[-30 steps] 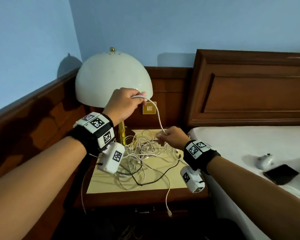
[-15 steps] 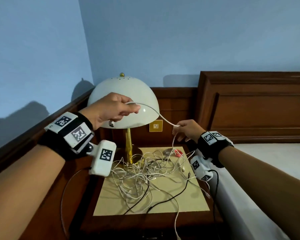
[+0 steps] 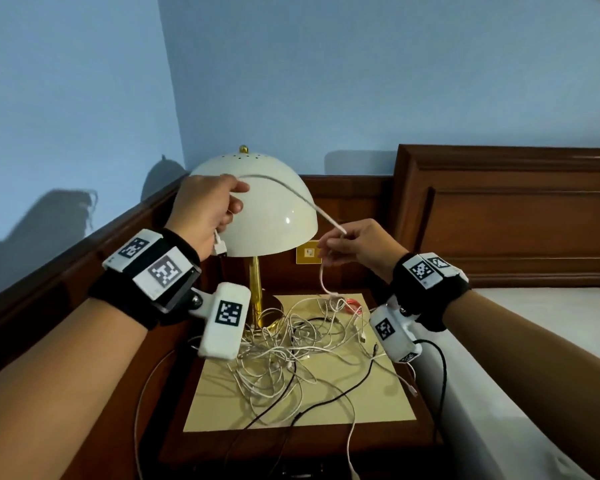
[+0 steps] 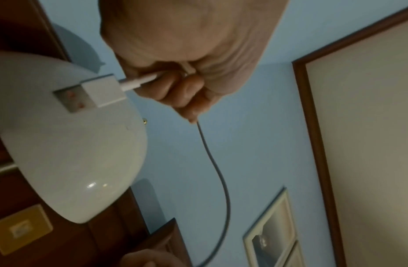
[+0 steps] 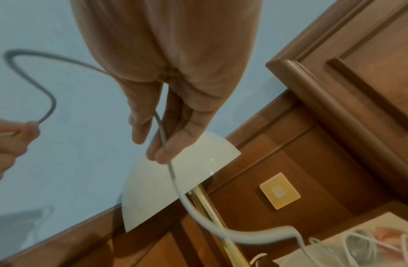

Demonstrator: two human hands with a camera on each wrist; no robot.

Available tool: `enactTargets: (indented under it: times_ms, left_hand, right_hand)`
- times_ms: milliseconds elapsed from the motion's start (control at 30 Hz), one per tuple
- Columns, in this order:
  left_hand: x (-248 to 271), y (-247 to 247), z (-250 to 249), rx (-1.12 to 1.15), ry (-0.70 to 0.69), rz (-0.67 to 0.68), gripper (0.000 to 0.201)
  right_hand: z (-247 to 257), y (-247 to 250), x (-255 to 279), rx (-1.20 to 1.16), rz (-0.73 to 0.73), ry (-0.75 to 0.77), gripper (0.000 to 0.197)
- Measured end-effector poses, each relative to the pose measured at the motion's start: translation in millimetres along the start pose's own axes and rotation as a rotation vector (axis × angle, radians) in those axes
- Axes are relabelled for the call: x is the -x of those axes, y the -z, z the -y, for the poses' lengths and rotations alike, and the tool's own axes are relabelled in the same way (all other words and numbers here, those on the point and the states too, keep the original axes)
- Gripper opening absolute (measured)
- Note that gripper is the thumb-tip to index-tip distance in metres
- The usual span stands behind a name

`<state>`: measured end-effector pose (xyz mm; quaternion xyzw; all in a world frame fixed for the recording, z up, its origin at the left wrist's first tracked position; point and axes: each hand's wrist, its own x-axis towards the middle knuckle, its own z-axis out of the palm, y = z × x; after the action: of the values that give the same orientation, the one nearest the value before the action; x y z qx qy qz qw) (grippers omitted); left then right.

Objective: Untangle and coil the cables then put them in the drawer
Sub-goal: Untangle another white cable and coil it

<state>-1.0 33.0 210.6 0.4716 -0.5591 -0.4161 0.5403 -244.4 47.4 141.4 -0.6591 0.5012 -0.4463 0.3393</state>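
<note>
**One white cable lifted, the rest in a heap**

Left hand (image 3: 207, 211), centre-left of frame, has its fingers curled round the white cable (image 3: 291, 194) near its USB plug (image 4: 100, 92). Right hand (image 3: 355, 247), lower and to the right, pinches the same cable between fingertips (image 5: 159, 153). The span runs diagonally between them, then drops to the tangle (image 3: 291, 344) on the nightstand (image 3: 388, 407), lower centre. Right hand is nearer it. No drawer in view.

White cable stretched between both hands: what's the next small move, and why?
Probably slide the right hand further down the white cable toward the tangle. The left hand grips the plug end, and below the right hand the cable runs into the pile.
</note>
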Motion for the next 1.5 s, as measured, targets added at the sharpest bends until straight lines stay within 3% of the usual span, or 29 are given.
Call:
enactTargets:
  times_ms: [167, 267, 367, 467, 567, 633, 767, 833, 1000, 1100, 1200, 1433, 1500]
  left_hand:
    - [-14, 16, -11, 0.431, -0.024, -0.112, 0.028]
    - [-14, 25, -17, 0.52, -0.057, -0.261, 0.022]
    - [-13, 32, -18, 0.588, -0.045, -0.325, 0.018]
    - [-12, 39, -11, 0.607, -0.023, -0.369, 0.018]
    - [-7, 40, -2, 0.689, -0.006, -0.358, 0.017]
    - [-5, 36, 3, 0.683, -0.022, -0.334, 0.015]
    - [-1, 16, 12, 0.479, -0.134, -0.216, 0.007]
    - [4, 2, 18, 0.345, -0.164, -0.096, 0.005]
    - [18, -27, 35, 0.159, -0.032, 0.127, 0.023]
    - [30, -40, 48, -0.121, -0.101, 0.215, 0.026]
    - [40, -44, 66, -0.281, -0.041, 0.302, 0.026]
    - [60, -33, 107, -0.583, -0.046, 0.633, 0.034]
    - [63, -28, 112, -0.569, -0.07, 0.645, 0.036]
  right_hand:
    - [-14, 1, 11, 0.253, -0.052, -0.035, 0.014]
    - [-54, 0, 17, 0.429, -0.04, -0.128, 0.017]
    - [-94, -6, 28, 0.516, 0.029, -0.237, 0.018]
    - [-115, -9, 37, 0.402, -0.044, -0.294, 0.024]
    - [-107, -9, 36, 0.184, -0.174, -0.232, 0.021]
    - [-86, -9, 30, 0.127, -0.185, -0.174, 0.017]
    - [-42, -10, 17, 0.174, -0.048, -0.066, 0.019]
    - [-20, -12, 15, 0.176, -0.056, -0.012, 0.018]
    - [10, -26, 25, 0.234, -0.124, 0.149, 0.023]
    - [3, -44, 35, 0.222, -0.02, 0.158, 0.025]
    - [-15, -53, 46, 0.169, 0.053, 0.115, 0.028]
    - [-52, -59, 71, 0.024, -0.033, 0.002, 0.034]
    - [-57, -57, 76, 0.021, -0.023, 0.005, 0.03]
